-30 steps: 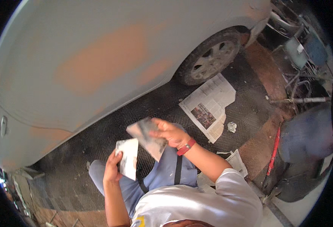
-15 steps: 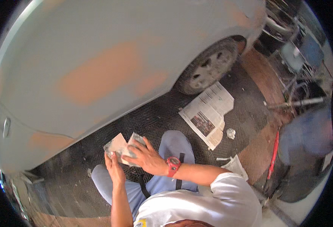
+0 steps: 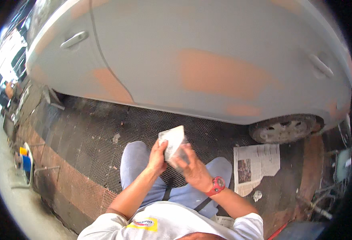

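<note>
Above my lap, a pale flat sheet with grey smudges stands tilted, its kind not certain though it resembles worn sandpaper. My left hand is closed on its left edge, the thumb lying over the near face. Against the sheet's lower right side is my right hand, its fingers smeared by motion; a greyish patch shows among them, and whether they grip cannot be made out. A red watch is on my right wrist. Beyond both hands stands a grey car side with orange-brown patches.
A newspaper sheet lies on the dark ribbed floor mat at the right, beside a crumpled scrap. The car's wheel is behind it. A small stand with a blue roll is at the far left.
My view has swung left, so the car door and wheel appear farther right. My right hand has moved against the pale sheet, which is now tilted more upright.
</note>
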`<state>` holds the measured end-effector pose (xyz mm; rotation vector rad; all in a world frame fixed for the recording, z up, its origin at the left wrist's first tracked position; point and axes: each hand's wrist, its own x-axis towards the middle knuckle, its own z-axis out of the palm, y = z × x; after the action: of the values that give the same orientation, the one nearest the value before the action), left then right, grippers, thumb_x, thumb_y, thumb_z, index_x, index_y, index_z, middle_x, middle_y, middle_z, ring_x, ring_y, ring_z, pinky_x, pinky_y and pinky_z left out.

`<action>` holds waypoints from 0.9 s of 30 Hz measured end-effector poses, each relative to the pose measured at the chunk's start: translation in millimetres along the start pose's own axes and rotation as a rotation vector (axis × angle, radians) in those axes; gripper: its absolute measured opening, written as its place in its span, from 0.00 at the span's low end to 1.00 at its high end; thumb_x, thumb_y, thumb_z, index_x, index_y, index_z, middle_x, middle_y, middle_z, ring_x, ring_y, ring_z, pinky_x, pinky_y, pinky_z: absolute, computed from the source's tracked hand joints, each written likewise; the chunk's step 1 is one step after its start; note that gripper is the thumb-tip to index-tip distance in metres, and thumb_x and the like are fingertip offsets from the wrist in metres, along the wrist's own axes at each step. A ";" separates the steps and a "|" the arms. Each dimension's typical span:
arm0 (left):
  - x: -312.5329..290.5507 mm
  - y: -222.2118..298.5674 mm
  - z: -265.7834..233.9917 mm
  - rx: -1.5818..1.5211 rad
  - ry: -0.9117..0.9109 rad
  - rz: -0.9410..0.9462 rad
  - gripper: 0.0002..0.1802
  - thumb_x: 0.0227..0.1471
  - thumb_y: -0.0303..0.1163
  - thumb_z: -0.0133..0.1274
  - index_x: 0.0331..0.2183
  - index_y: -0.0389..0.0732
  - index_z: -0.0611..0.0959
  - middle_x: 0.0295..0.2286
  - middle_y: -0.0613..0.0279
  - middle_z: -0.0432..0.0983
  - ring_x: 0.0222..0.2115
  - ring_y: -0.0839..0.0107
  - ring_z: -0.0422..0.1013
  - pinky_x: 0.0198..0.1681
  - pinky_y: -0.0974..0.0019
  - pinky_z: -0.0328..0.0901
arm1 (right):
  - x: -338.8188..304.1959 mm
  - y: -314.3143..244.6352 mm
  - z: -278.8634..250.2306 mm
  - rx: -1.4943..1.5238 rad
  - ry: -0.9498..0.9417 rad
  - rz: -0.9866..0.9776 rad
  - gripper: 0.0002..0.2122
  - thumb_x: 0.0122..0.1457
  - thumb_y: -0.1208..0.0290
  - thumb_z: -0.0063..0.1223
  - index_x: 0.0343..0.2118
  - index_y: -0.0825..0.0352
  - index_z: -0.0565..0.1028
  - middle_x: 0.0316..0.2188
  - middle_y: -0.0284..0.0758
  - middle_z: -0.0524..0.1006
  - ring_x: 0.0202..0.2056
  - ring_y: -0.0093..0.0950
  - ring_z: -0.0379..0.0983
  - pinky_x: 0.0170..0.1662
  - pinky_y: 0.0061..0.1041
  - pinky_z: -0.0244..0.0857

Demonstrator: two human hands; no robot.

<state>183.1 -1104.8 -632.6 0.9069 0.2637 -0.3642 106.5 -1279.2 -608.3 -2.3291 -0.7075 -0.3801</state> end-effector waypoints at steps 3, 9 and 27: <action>8.0 -3.1 -24.8 -0.007 -0.103 0.066 0.23 0.67 0.33 0.49 0.61 0.40 0.70 0.52 0.59 0.77 0.51 0.67 0.75 0.55 0.57 0.72 | -14.2 44.2 15.6 -0.146 -0.106 0.072 0.29 0.60 0.78 0.51 0.65 0.53 0.63 0.63 0.53 0.59 0.61 0.61 0.63 0.60 0.58 0.67; 25.8 25.3 -36.3 0.021 -0.055 -0.001 0.28 0.67 0.36 0.52 0.64 0.38 0.68 0.53 0.59 0.76 0.52 0.70 0.74 0.56 0.61 0.70 | -21.9 73.1 42.2 -0.026 -0.412 0.566 0.31 0.57 0.84 0.45 0.66 0.60 0.62 0.62 0.51 0.66 0.61 0.51 0.67 0.62 0.47 0.65; 73.9 23.8 -58.8 0.052 -0.082 -0.165 0.25 0.69 0.38 0.47 0.63 0.40 0.69 0.52 0.60 0.76 0.50 0.70 0.75 0.52 0.63 0.73 | -45.4 82.9 98.2 0.738 -0.008 1.172 0.27 0.68 0.73 0.47 0.70 0.63 0.60 0.63 0.43 0.67 0.54 0.34 0.71 0.47 0.33 0.77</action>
<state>255.9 -1058.7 -677.8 0.9213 0.2554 -0.5613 125.5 -1283.2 -743.2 -1.6442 0.5080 0.3723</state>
